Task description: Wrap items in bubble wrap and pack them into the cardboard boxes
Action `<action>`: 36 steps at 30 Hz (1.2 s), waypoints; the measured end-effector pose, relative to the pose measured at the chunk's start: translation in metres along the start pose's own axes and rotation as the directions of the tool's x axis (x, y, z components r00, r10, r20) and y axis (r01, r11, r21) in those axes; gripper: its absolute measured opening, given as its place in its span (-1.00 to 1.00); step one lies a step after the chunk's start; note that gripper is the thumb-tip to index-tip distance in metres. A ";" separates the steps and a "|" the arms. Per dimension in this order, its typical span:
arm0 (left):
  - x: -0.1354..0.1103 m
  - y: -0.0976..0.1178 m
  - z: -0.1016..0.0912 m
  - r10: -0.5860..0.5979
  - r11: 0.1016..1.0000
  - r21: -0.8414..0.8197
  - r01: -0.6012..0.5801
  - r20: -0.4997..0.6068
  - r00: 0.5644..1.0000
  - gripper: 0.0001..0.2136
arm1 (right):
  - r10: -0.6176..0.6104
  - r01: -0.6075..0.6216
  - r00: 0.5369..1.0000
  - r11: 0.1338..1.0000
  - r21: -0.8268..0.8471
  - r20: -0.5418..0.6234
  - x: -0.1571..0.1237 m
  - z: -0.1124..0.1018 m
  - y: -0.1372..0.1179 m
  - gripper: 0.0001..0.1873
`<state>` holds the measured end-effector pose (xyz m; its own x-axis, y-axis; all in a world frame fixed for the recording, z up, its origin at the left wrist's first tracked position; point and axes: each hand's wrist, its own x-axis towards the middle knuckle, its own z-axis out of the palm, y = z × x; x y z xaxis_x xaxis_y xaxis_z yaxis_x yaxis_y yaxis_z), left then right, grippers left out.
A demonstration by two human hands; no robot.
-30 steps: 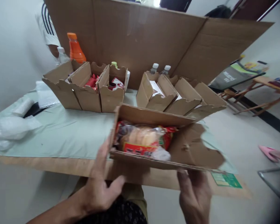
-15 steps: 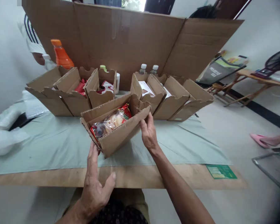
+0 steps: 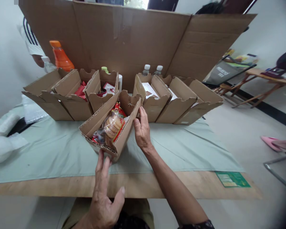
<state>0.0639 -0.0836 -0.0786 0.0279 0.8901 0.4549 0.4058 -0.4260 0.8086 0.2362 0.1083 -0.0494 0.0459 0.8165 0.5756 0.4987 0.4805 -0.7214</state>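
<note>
A narrow open cardboard box point(image 3: 126, 133) stands at an angle on the green cloth, in front of the row of boxes. Inside it lies a clear-and-red snack packet point(image 3: 113, 125) with round biscuits showing through. My left hand point(image 3: 105, 194) touches the near end of the box with its fingertips, thumb spread away and palm free. Against the right side of the box, towards its far end, rests my right hand point(image 3: 143, 130), fingers stretched out along the wall. Neither hand is wrapped round the box.
Several similar boxes, such as one with red packets point(image 3: 70, 105) and one with a white packet point(image 3: 154, 98), line the back. Behind them rises a cardboard screen point(image 3: 133, 38). An orange bottle point(image 3: 62, 57) stands back left. Plastic wrap point(image 3: 4, 146) lies left, a green card point(image 3: 232, 179) front right.
The box has turned, its far end swinging left so that it points more straight away from me. My right hand has moved left with it; my left hand stays at the near end.
</note>
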 end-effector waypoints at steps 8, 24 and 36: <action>0.001 0.012 0.018 0.083 0.996 0.017 -0.086 0.153 0.985 -0.13 | -0.010 0.010 1.000 0.978 0.207 -0.002 0.001 -0.007 0.011 -0.23; 0.145 -0.049 0.067 0.134 0.989 0.036 -0.146 0.220 0.966 -0.13 | 0.507 -0.413 0.857 0.785 0.462 -0.096 -0.019 0.018 0.052 -0.30; 0.162 -0.087 0.090 -0.013 0.972 0.221 -0.081 0.396 0.918 -0.28 | 0.523 -0.461 0.851 0.790 0.404 -0.051 -0.020 0.020 0.062 -0.34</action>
<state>0.1156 0.1122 -0.1093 0.3820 0.8871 0.2591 0.5939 -0.4505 0.6666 0.2487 0.1284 -0.1129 0.3442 0.9296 0.1321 0.0233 0.1322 -0.9909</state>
